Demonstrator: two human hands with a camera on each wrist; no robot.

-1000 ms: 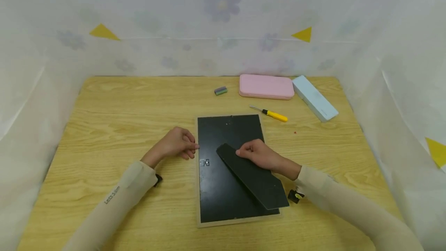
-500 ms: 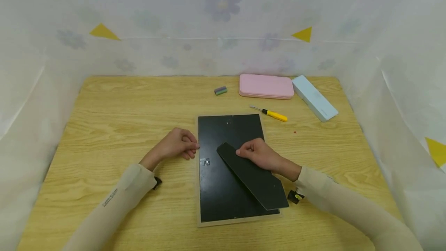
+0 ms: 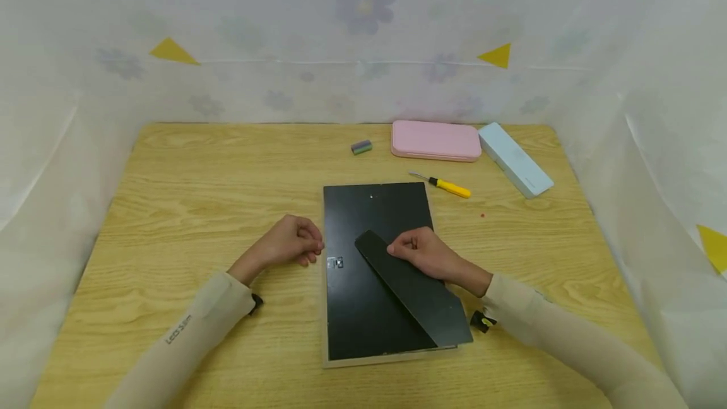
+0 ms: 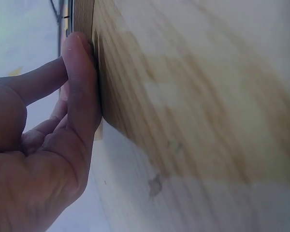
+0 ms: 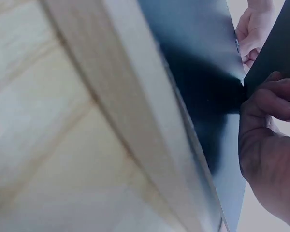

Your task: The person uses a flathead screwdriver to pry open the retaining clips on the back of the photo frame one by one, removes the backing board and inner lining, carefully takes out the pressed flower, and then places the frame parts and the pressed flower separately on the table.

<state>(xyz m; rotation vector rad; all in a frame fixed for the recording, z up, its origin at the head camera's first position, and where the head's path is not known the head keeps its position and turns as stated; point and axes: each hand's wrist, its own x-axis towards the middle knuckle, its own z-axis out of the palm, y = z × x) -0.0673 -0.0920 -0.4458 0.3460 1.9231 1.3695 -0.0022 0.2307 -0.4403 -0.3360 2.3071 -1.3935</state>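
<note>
A picture frame [image 3: 325, 333] with a pale wooden border lies face down on the table. Its black backing board [image 3: 352, 320] now hides the border along the top in the head view. My right hand [image 3: 427, 254] pinches the upper part of the black easel stand [image 3: 420, 298], which is swung up at an angle from the board. At the frame's left side, beside a metal hanger [image 3: 335, 262], is my left hand [image 3: 291, 242] with its fingers curled. The left fingertips [image 4: 77, 43] touch the frame's side; whether they grip it is hidden.
Behind the frame lies a yellow-handled screwdriver [image 3: 452, 188]. Farther back are a pink case [image 3: 436, 140], a light blue box [image 3: 515, 160] and a small purple-and-green object [image 3: 361, 147]. A red speck [image 3: 483, 215] lies to the right. White sheeting surrounds the wooden table [image 3: 199, 175].
The backing board has risen slightly out of the border while my right hand keeps its pinch on the easel stand. My left hand has shifted a little nearer to me at the frame's edge.
</note>
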